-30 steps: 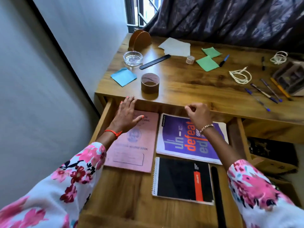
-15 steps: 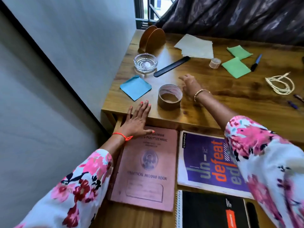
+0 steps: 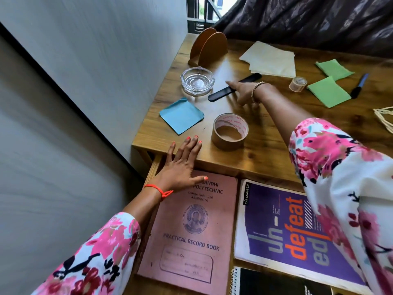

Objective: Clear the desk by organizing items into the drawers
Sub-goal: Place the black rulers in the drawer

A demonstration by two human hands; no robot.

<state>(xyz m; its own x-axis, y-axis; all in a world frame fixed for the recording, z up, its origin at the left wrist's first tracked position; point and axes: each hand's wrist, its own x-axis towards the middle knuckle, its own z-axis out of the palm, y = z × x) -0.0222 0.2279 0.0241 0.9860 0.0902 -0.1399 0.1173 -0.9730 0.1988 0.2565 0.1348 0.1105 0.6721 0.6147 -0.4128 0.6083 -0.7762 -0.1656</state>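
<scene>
My right hand (image 3: 242, 93) reaches across the wooden desk (image 3: 265, 150) and lies over the middle of a flat black strip (image 3: 219, 94); its fingers look extended, blurred by motion. My left hand (image 3: 180, 165) rests flat with straight fingers on the desk's front edge, above the open drawer (image 3: 154, 167). In the drawer lie a pink record book (image 3: 191, 237), a purple notebook (image 3: 282, 237) and a black spiral notebook (image 3: 265, 283).
A brown tape roll (image 3: 230, 130), a blue sticky pad (image 3: 181, 114) and a glass ashtray (image 3: 197, 80) stand near the desk's left end. Farther off are a wooden holder (image 3: 209, 48), cream papers (image 3: 270, 59), green notes (image 3: 328, 91), a small clear tape (image 3: 297, 83), a marker (image 3: 359, 85) and cord (image 3: 385, 118).
My right hand left the drawer, passed the tape roll and now reaches the black strip. My left hand slid from the pink book up onto the desk edge. The view moved closer.
</scene>
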